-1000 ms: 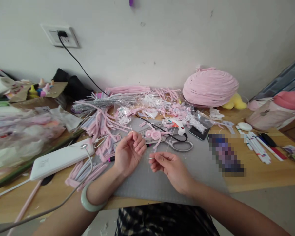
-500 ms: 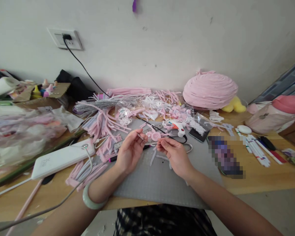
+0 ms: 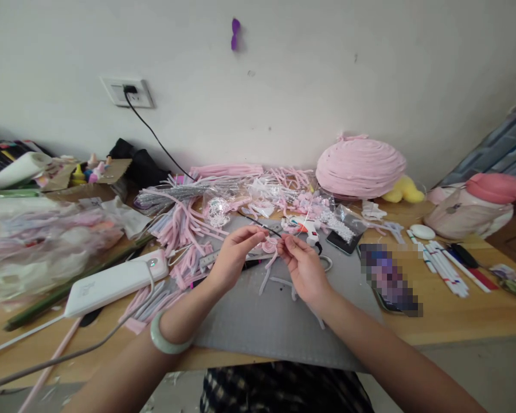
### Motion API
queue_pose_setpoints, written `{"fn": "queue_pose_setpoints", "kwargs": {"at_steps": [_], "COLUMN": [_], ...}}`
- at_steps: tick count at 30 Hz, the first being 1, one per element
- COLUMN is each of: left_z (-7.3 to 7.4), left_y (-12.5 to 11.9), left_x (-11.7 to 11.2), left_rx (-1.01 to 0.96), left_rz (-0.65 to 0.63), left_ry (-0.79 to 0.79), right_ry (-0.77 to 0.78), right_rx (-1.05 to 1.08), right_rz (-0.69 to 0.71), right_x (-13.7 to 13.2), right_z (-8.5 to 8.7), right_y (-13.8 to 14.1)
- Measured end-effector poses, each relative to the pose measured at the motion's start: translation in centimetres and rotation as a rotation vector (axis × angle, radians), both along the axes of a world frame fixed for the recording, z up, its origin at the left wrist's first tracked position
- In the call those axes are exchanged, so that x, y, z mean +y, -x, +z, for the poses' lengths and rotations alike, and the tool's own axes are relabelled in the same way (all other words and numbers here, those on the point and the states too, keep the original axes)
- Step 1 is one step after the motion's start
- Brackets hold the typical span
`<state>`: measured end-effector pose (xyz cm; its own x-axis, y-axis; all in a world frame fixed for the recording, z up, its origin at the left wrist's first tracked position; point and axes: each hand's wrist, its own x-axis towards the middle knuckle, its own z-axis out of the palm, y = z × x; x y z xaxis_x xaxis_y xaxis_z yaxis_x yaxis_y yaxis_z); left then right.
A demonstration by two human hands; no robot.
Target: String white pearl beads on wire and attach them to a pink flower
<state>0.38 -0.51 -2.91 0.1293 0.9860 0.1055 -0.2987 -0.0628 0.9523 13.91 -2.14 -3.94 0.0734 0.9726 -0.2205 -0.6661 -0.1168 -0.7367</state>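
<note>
A wooden table [image 3: 438, 324] spreads out beneath both hands and to either side, and a grey mat [image 3: 258, 327] lies on it directly under them. A pile of pink and grey fuzzy strips [image 3: 183, 221] sits beyond the left hand and off to its left, while a big ball of pink cord [image 3: 361, 169] stands well beyond the right hand, against the wall. A white power bank [image 3: 112, 285] lies left of the left hand, and a phone [image 3: 391, 281] lies right of the right hand. The left hand [image 3: 235, 255] and the right hand [image 3: 303, 264] meet nearly tip to tip above the mat, each with thumb and fingertips drawn together. Just beyond the right hand is a white glue gun [image 3: 312, 230], and a pink coil [image 3: 269, 245] shows behind the gap between the fingertips. Smallest is a thin wire [image 3: 307, 215]: the right hand seems to pinch it, and the left appears to grip it too, though that end is too small to make out. Its visible length rises steeply away from the fingers, leaning slightly rightward, so the right hand is nearer.
</note>
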Motion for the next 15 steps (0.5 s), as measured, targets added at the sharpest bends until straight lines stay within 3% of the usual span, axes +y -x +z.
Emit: {"fn": "queue_pose_setpoints", "kwargs": {"at_steps": [5,10,15], "left_z": [0.4,0.6,0.7], "left_y": [-0.4,-1.3,-2.0], "left_x": [0.5,0.2,0.0], "left_rx": [0.098,-0.123,-0.195], "left_rz": [-0.065,-0.076,-0.102], "left_ry": [0.031,0.105,0.031], "right_ry": [-0.049,-0.1,-0.167], "right_rx": [-0.059,-0.125,-0.1], "right_rz": [-0.034,-0.031,-0.001], "right_x": [0.3,0.2,0.2], "right_z": [0.3,0.4,0.6], "right_y": [-0.9,-1.3,-1.8]}}
